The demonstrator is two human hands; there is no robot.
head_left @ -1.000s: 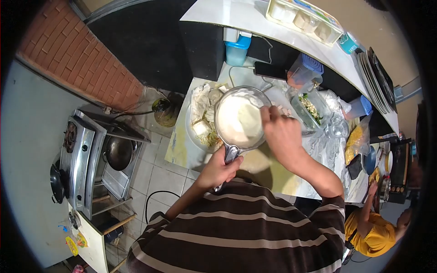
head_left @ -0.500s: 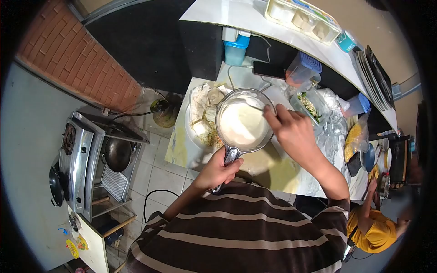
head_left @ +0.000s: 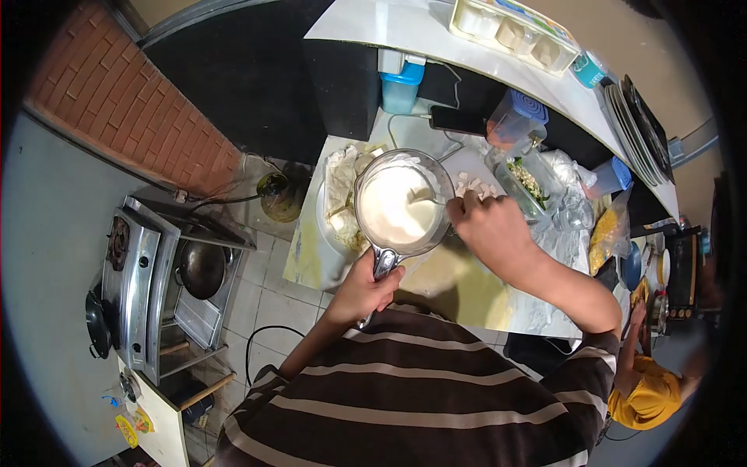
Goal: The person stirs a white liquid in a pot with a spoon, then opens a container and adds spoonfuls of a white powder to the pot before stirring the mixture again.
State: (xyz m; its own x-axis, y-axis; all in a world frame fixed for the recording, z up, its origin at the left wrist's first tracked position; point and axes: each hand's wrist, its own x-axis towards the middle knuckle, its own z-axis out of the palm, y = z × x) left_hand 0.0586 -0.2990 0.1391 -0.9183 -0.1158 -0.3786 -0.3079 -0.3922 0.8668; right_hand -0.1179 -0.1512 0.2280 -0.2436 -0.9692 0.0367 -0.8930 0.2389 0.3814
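A saucepan (head_left: pixel 372 183) with a pale creamy mixture (head_left: pixel 393 208) is held over the counter. My left hand (head_left: pixel 364 289) is wrapped round its handle. My right hand (head_left: pixel 489 229) grips a spoon (head_left: pixel 424 196), whose bowl lies in the mixture. Left of the pan, partly behind it, a round plate (head_left: pixel 327 227) bears white blocks and shredded pieces. Small pale cubes (head_left: pixel 476 185) lie on a white board just beyond my right hand.
A clear container (head_left: pixel 531 185) with chopped greens stands right of the board, near a bag of yellow food (head_left: pixel 607 233). A phone (head_left: pixel 457 120) lies at the back. A stove (head_left: pixel 128 272) stands left. A person in yellow (head_left: pixel 646 393) is at the right.
The saucepan has shifted slightly left with my left hand. The spoon has turned, its bowl showing in the mixture, and my right hand is a little lower. More pale cubes are visible.
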